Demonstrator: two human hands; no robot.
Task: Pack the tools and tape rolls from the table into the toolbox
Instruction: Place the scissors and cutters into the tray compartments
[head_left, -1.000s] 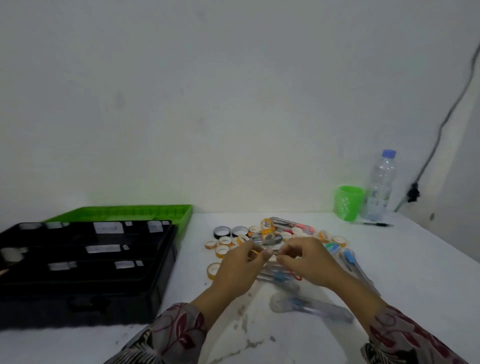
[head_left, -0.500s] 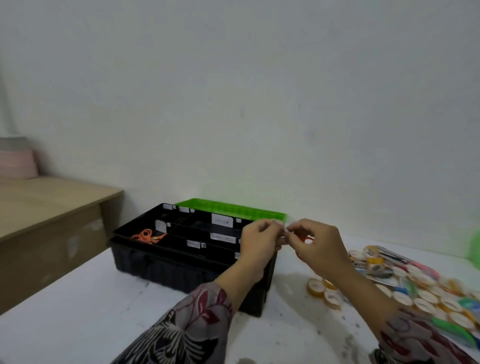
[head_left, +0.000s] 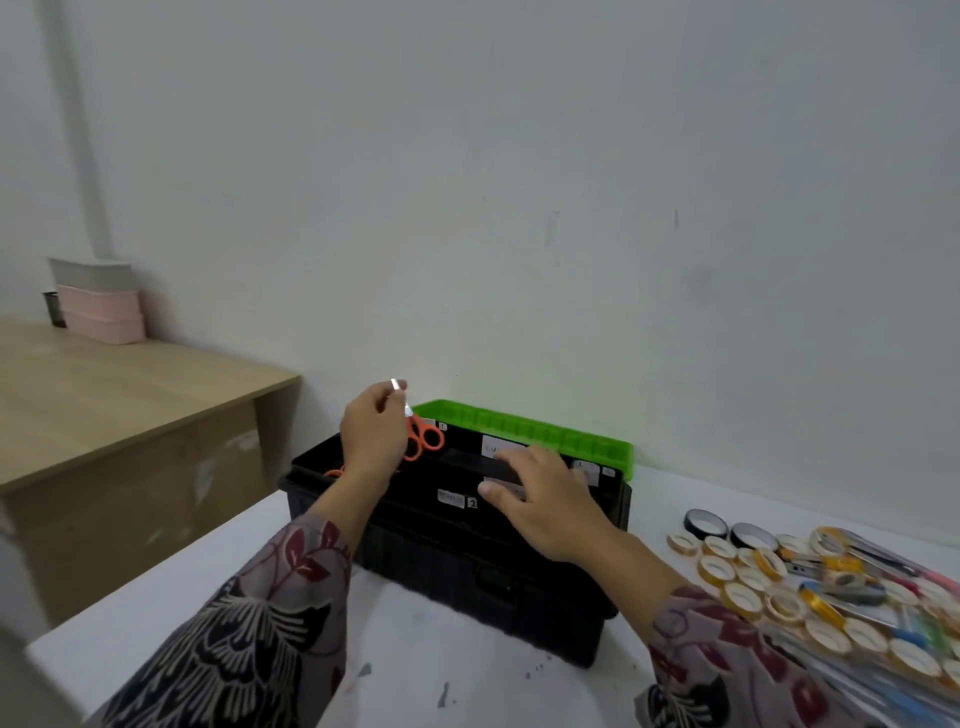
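A black toolbox (head_left: 483, 566) with a green lid (head_left: 524, 431) stands open on the white table. My left hand (head_left: 371, 434) holds orange-handled scissors (head_left: 423, 439) by the blades above the box's far left compartment, handles hanging down. Another orange handle (head_left: 335, 472) shows inside the box below it. My right hand (head_left: 540, 501) hovers over the box's middle with fingers spread and holds nothing. Several tape rolls (head_left: 743, 577) and packaged tools (head_left: 857, 561) lie in a heap at the right.
White labels (head_left: 451, 498) mark the toolbox compartments. A wooden desk (head_left: 104, 405) stands to the left with stacked pink and grey boxes (head_left: 98, 301) against the wall. Two black tape rolls (head_left: 705, 522) lie near the heap's far edge.
My view swung left from the tape heap to the toolbox. Both hands carried the scissors over; now only the left hand holds them above the box, and the right has let go.
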